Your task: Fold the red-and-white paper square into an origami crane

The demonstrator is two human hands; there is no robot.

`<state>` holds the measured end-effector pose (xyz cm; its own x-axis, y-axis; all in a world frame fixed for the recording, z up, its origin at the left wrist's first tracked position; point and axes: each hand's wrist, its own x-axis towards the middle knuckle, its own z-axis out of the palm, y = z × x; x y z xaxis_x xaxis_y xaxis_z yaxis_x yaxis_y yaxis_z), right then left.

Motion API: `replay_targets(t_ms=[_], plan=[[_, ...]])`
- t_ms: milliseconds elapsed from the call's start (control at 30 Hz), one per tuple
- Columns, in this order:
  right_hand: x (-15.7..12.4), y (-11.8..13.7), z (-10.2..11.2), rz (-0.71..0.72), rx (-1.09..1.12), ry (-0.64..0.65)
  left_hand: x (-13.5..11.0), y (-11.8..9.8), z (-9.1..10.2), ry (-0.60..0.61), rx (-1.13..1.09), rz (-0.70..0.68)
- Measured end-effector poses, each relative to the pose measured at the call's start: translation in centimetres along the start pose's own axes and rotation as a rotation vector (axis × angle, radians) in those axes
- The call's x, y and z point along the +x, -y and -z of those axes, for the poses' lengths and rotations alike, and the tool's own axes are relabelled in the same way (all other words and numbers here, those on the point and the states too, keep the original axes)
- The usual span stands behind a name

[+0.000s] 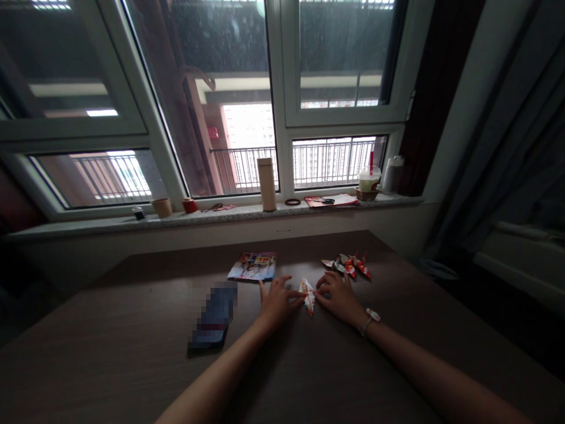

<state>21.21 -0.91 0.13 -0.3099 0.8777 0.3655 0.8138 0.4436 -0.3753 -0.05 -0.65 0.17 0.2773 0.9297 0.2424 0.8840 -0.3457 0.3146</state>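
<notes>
Your left hand (276,301) and right hand (339,297) pinch the folded paper (308,295) between them on the desk (132,353), fingers narrow. Align the edges, then press the crease flat and evenly.

Folded paper (308,295) between left hand (276,301) and right hand (338,297), booklet (253,266) behind
</notes>
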Motion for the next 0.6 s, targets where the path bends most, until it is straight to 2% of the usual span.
replay_targets(t_ms=[233,467,600], plan=[[-0.21,0.35,-0.10,0.044,-0.062,-0.021,-0.19,-0.41,0.39,0.019,-0.002,0.021],[-0.16,0.54,-0.07,0.100,-0.043,-0.016,-0.22,-0.48,0.15,-0.025,0.000,0.018],[-0.06,0.60,-0.15,0.082,-0.001,0.002,-0.24,-0.57,0.21,-0.062,0.002,0.015]])
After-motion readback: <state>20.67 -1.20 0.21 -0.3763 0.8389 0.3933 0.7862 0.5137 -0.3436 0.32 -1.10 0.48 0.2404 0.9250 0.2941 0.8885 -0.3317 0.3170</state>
